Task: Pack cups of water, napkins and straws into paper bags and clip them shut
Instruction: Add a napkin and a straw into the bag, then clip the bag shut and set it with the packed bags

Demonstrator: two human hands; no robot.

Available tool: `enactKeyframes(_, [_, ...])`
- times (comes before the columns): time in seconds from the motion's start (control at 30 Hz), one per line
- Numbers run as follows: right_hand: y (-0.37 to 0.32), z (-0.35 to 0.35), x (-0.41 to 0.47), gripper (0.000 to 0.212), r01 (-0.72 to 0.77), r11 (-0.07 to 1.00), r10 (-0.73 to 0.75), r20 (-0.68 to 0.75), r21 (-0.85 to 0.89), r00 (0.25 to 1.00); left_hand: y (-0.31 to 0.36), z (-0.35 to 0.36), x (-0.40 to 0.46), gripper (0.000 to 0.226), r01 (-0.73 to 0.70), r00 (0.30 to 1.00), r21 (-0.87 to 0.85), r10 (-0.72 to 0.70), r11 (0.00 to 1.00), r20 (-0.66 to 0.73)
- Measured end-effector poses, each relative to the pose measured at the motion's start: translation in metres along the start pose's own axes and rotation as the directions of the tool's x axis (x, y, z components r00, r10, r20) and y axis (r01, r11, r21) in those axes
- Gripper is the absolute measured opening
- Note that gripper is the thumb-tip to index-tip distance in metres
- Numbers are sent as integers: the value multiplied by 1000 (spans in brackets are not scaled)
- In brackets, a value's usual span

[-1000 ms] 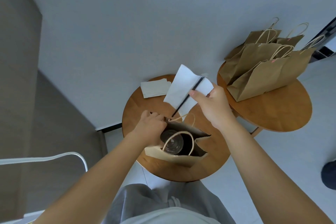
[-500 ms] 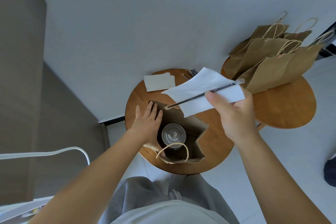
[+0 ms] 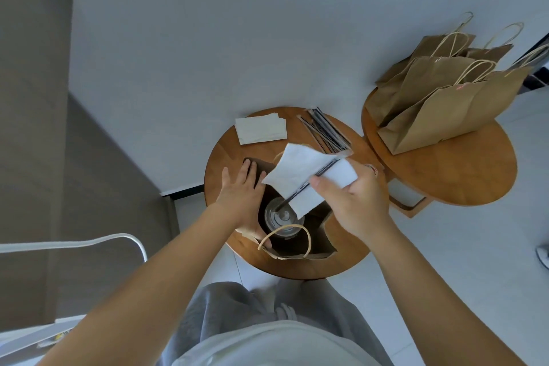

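you've got the white paper napkin (image 3: 300, 175) and thin black straw (image 3: 309, 184) pinched in your right hand (image 3: 353, 202) over the open brown paper bag (image 3: 297, 246), left hand (image 3: 240, 193) flat on its rim, so slide both down beside the clear lidded cup (image 3: 280, 217).

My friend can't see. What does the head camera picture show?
A right hand lowers a white napkin and dark straw into an open paper bag holding a lidded cup, while the left hand spreads the bag's mouth.

Prob. a café: round wood tables (image 3: 463, 184) w/ takeaway bags (image 3: 445, 110) (plain wall).
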State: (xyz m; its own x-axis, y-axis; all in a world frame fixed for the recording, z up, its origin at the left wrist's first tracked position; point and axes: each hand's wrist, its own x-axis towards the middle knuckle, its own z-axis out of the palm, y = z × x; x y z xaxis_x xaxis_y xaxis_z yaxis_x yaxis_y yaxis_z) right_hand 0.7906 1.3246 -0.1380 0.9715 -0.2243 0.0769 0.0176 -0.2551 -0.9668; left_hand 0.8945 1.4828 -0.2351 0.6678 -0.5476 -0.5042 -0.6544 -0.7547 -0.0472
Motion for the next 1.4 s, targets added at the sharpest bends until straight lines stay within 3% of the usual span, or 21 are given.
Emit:
enactKeyframes(0.13, [26,17,2,23,-82,992,90,85,-97,992,-1,2,-1,135,-8,1000,0,7,1000,7])
enactKeyframes(0.3, [64,49,9,22,-110,948,125,30,-297,992,-5,6,-3,139,-18,999,-74,15,997,-51])
enactKeyframes(0.4, [82,66,24,22,-248,925,264,19,-287,964,-7,9,-3,145,-44,996,-120,35,992,-80])
enactKeyframes(0.53, [94,88,35,9,-303,915,310,-15,-268,951,-10,11,-4,146,-63,994,-160,48,985,-96])
enactKeyframes(0.6, [102,99,34,9,-302,888,330,24,-346,944,-11,11,-5,145,-67,995,-183,50,981,-91])
enactKeyframes(0.67, [107,103,32,8,-361,844,427,90,-398,900,-11,10,-7,142,-64,995,-209,47,976,-87])
enactKeyframes(0.77, [107,98,34,23,-460,789,554,149,-406,819,-12,8,-10,136,-59,995,-218,41,974,-86])
enactKeyframes(0.9, [91,61,28,15,-485,849,518,146,-212,843,-17,9,-17,113,-93,991,-323,58,942,-116])
enactKeyframes(1.0, [80,21,12,11,-313,930,341,131,-192,931,-17,11,-23,99,-131,988,-421,85,898,-127])
enactKeyframes(1.17, [92,-15,-19,27,-201,900,162,-131,-387,978,-14,17,-19,105,-69,989,-422,7,904,-145])
enactKeyframes(1.23, [105,-18,-26,50,-239,821,212,-111,-519,971,-11,21,-16,109,-41,989,-391,-18,920,-148])
enactKeyframes(1.33, [121,-16,-28,104,-264,686,375,18,-678,927,-6,25,-9,116,-9,979,-346,-63,938,-196])
enactKeyframes(1.4, [126,-13,-21,114,-219,571,343,-12,-791,939,-5,21,-2,120,-4,972,-303,-67,953,-223])
